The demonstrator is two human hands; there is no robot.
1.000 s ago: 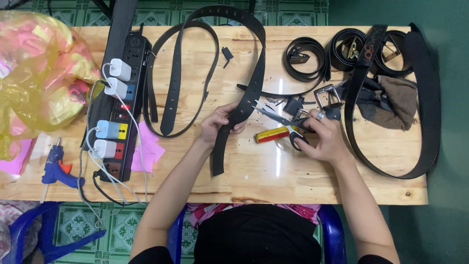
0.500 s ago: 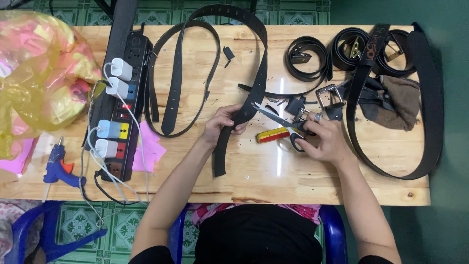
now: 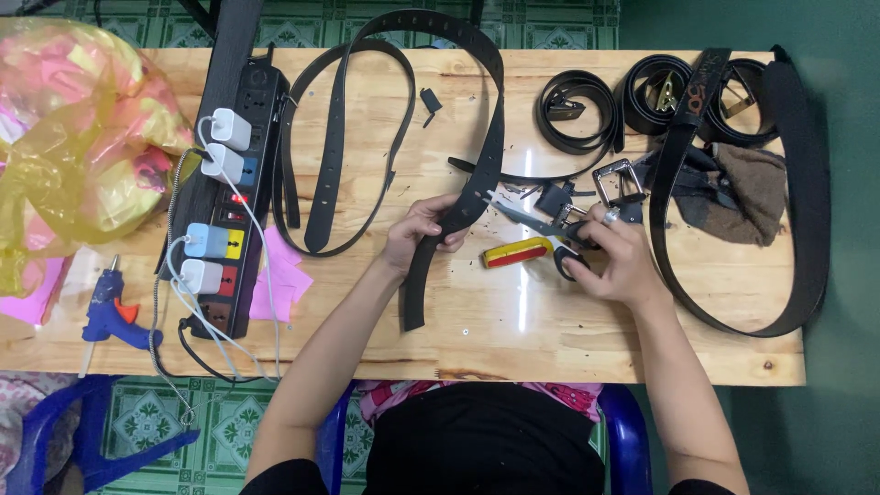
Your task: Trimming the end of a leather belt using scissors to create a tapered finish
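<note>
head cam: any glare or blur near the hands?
Head view: a pale vertical glare streak on the wooden table just below the scissors; left hand on the black belt and right hand look sharp; shadows soft; table edges bow slightly.

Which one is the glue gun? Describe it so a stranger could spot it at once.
Start at the wooden table and go to its front left corner, left of the black power strip with its white chargers. The glue gun lies there by the pink paper. It is the only blue, pistol-shaped tool, with an orange trigger.
</note>
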